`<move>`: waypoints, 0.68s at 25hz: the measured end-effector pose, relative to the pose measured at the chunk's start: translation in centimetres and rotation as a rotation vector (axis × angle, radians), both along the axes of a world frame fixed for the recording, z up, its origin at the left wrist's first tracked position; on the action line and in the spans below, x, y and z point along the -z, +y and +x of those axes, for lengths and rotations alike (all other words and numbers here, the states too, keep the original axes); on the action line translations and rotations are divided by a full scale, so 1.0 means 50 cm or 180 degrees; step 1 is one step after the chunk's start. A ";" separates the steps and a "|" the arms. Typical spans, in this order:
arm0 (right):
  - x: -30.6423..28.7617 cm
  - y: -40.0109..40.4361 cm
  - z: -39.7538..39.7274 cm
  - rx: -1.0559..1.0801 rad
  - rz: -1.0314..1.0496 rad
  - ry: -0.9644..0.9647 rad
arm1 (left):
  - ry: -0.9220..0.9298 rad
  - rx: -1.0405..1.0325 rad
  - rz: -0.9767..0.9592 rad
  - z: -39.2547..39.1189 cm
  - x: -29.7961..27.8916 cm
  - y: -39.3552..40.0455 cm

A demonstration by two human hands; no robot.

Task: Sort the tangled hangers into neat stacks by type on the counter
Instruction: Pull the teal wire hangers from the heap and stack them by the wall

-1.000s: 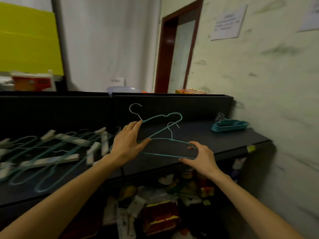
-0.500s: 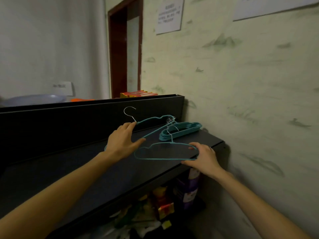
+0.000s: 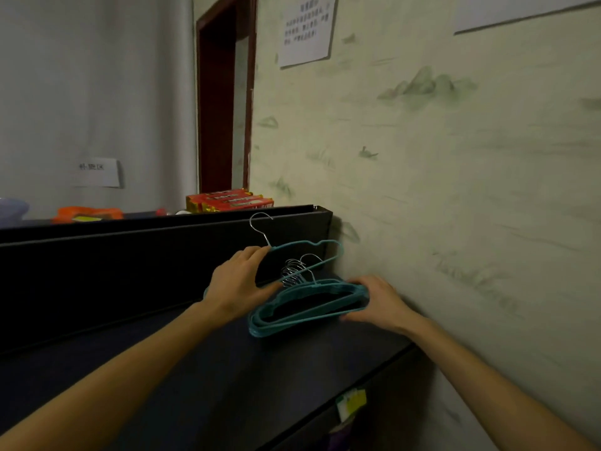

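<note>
Left hand (image 3: 239,284) grips a raised teal wire hanger (image 3: 309,247); right hand (image 3: 377,301) grips the stacked teal hangers (image 3: 302,307) (counter (image 3: 227,385) corner, touching the wall (image 3: 422,190)).

Right wall (image 3: 455,190): pale, faint landscape pattern, two paper notices (image 3: 307,27).
Rear wall (image 3: 97,92): grey, small label (image 3: 96,171).
Doorway (image 3: 224,102): dark red frame.
Bench (image 3: 227,379): black, raised back panel (image 3: 130,265).
Light: dim.

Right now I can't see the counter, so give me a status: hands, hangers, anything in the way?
Left hand holds one teal hanger raised. Right hand sets another on the teal stack by the wall. Nothing blocking the stack.
</note>
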State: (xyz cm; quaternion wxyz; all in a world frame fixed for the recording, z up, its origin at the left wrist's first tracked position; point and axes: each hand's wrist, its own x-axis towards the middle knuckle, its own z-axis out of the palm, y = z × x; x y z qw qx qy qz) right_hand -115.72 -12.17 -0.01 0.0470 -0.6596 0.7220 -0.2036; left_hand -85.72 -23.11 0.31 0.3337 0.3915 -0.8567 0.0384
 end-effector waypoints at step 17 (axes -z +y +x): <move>0.042 -0.223 -0.104 -0.1499 0.0380 -0.0024 | 0.0007 -0.1026 -0.0182 -0.098 0.047 0.007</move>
